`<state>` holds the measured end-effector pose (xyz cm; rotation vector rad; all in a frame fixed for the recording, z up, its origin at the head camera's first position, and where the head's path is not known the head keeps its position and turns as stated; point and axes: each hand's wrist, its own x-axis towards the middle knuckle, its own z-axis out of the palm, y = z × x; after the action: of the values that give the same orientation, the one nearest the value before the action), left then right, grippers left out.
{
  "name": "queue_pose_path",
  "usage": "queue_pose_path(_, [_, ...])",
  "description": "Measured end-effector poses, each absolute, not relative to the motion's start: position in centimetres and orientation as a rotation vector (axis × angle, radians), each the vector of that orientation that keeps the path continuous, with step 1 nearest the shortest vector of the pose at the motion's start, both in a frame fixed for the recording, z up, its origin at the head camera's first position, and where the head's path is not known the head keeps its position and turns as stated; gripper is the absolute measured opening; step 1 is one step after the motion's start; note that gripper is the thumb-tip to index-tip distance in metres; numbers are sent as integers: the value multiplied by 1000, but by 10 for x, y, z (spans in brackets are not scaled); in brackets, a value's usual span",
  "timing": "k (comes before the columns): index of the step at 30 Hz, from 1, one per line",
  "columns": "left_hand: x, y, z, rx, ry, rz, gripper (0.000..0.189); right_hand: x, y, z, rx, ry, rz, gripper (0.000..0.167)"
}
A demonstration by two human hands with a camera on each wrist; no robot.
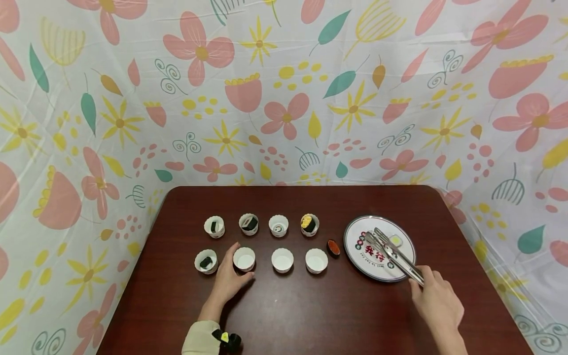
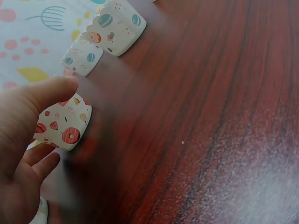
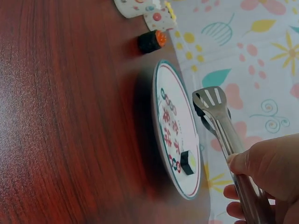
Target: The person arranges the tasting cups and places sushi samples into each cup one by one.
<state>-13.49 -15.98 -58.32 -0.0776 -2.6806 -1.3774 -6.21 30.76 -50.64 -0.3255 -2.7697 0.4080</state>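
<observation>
In the head view my left hand (image 1: 228, 278) curves round a white paper baking cup (image 1: 244, 251) in the front row. Its thumb and fingers lie at the sides of that cup (image 2: 67, 123) in the left wrist view. My right hand (image 1: 438, 298) grips metal tongs (image 1: 401, 261), whose heads are over a round plate (image 1: 361, 264) with red lettering. A small sushi roll (image 3: 188, 162) with a pale green centre sits on the plate. I cannot tell whether the dark shape behind the tong head is food. Left of the plate, an orange-topped sushi piece (image 1: 333, 248) stands on the table.
Baking cups stand in two rows on the dark wooden table (image 1: 284, 320). Sushi pieces show in several, including a yellow-topped piece (image 1: 308, 223) at back right and a dark piece (image 1: 206, 262) at front left. A flower-patterned cloth (image 1: 284, 113) hangs behind the table.
</observation>
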Motion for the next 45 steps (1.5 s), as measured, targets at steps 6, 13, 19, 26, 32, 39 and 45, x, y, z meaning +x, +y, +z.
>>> queue_pose_path(6, [-136, -160, -586, -48, -2692, -1336, 88, -63, 303, -505, -257, -2742, 392, 33])
queue_pose_path(13, [-137, -160, -587, -28, -2693, -1306, 82, -67, 297, -502, -196, -2755, 385, 34])
queue_pose_path(19, [-137, -161, -586, -33, -2674, -1259, 75, -73, 286, -497, -125, -2685, 392, 34])
queue_pose_path(26, [-139, -161, -586, -41, -2654, -1250, 71, -81, 270, -493, -57, -2662, 386, 33])
queue_pose_path(32, [-140, -162, -585, -47, -2659, -1252, 69, -89, 251, -492, 55, -2627, 362, 34])
queue_pose_path(39, [-141, -162, -585, -56, -2664, -1261, 67, -95, 226, -488, 150, -2628, 333, 37])
queue_pose_path(45, [-141, -163, -586, -61, -2667, -1249, 66, -100, 207, -486, 244, -2605, 325, 36])
